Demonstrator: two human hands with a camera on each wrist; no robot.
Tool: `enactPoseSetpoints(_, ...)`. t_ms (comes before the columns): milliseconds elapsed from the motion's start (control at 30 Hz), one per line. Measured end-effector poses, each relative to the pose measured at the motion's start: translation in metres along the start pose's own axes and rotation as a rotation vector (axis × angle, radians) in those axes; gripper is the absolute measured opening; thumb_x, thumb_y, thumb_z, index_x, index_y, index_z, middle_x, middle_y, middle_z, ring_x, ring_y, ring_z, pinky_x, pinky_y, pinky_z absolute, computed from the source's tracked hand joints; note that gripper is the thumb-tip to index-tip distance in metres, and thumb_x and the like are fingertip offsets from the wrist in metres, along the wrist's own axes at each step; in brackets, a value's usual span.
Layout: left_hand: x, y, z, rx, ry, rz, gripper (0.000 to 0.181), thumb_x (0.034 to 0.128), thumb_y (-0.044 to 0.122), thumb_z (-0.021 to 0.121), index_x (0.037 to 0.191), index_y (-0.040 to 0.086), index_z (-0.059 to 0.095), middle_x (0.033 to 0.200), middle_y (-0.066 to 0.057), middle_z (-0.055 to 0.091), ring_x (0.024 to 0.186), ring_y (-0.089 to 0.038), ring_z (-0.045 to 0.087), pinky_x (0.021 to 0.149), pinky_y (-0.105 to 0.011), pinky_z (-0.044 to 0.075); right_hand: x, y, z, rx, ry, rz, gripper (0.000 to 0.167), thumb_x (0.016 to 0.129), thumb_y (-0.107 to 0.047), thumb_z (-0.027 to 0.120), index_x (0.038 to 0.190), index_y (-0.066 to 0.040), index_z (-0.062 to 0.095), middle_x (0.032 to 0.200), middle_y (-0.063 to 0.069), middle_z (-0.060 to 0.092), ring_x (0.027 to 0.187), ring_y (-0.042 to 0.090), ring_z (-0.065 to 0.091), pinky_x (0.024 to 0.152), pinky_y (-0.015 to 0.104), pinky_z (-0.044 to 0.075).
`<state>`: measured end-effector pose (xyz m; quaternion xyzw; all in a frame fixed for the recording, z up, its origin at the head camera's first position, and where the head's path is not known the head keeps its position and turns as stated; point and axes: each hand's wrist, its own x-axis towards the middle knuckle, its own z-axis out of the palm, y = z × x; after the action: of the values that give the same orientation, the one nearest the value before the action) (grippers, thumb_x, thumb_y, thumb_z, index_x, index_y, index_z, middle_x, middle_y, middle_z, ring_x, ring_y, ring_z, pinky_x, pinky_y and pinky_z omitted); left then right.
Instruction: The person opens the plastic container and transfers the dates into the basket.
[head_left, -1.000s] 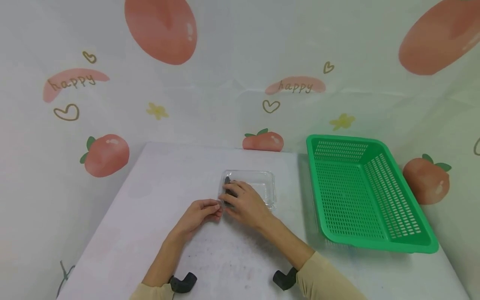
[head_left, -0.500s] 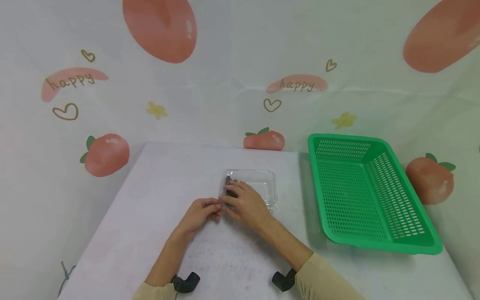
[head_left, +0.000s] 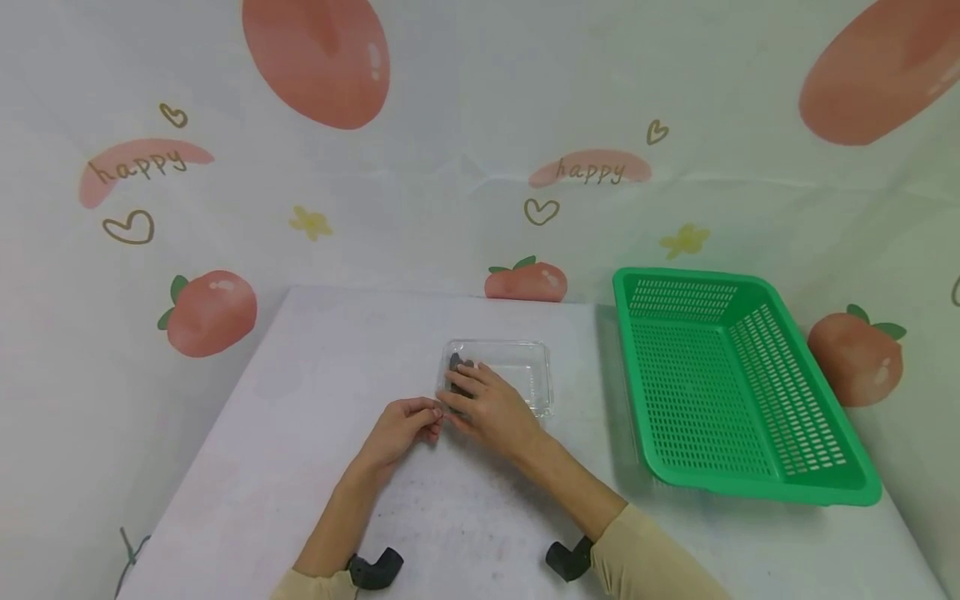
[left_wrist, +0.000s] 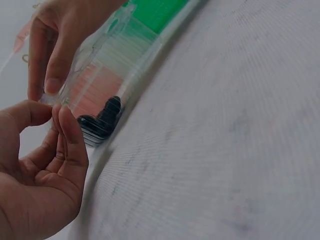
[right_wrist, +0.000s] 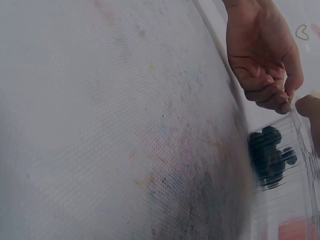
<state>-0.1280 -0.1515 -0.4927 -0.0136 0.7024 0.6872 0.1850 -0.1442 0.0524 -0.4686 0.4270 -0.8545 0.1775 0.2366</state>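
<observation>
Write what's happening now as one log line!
left hand: pinches near-left corner of clear box | right hand: over box's left end | dark pieces: inside box | green basket: right of box

Left hand (right_wrist: 262, 57) pinches the corner of a clear plastic container (right_wrist: 309, 175); right hand (right_wrist: 311, 115), partly shown, sits just right of that grip; dark lumpy pieces (right_wrist: 270, 159) lie in the container, below the grip; pale speckled tabletop (right_wrist: 110, 125) spreads left of it; outlined heart (right_wrist: 298, 35) shows above.

Head view: flat soft light, glints on clear box (head_left: 527, 379), soft shadow left of green basket (head_left: 701, 408); wrist views dimmer, greyish, desk (right_wrist: 100, 130) marks blurry.
</observation>
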Motion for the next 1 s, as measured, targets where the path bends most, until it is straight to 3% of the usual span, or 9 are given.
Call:
enactPoseSetpoints(167,-0.002,0.003,0.001,0.009,0.015,-0.01,0.024,0.0962,0.004,0.057,0.109,-0.015,0.062,0.084,-0.012,0.064,0.073,-0.014,0.062,0.067,-0.025,0.054,0.002,-0.001,-0.003,-0.051,0.022,-0.023,0.033,0.085,-0.021,0.08,0.117,-0.014,0.074,0.125,0.011,0.067,0.12,0.028,0.061,0.102,0.045,0.046)
enactPoseSetpoints(567,-0.004,0.003,0.001,0.004,0.025,-0.021,0.027,0.0951,0.004,0.058,0.111,-0.017,0.061,0.081,-0.01,0.064,0.071,-0.013,0.062,0.066,-0.025,0.055,0.009,0.002,-0.01,-0.06,0.097,-0.031,0.037,0.085,-0.018,0.08,0.12,-0.01,0.072,0.121,0.011,0.069,0.113,0.027,0.065,0.095,0.043,0.051)
enactPoseSetpoints(1000,-0.003,0.003,0.003,0.019,0.044,-0.024,0.025,0.0931,0.005,0.061,0.106,-0.016,0.063,0.077,-0.005,0.062,0.068,-0.013,0.06,0.063,-0.024,0.053,0.021,0.007,-0.025,-0.063,0.142,0.014,0.034,0.088,-0.015,0.076,0.121,-0.009,0.072,0.117,0.007,0.071,0.102,0.019,0.07,0.082,0.03,0.056)
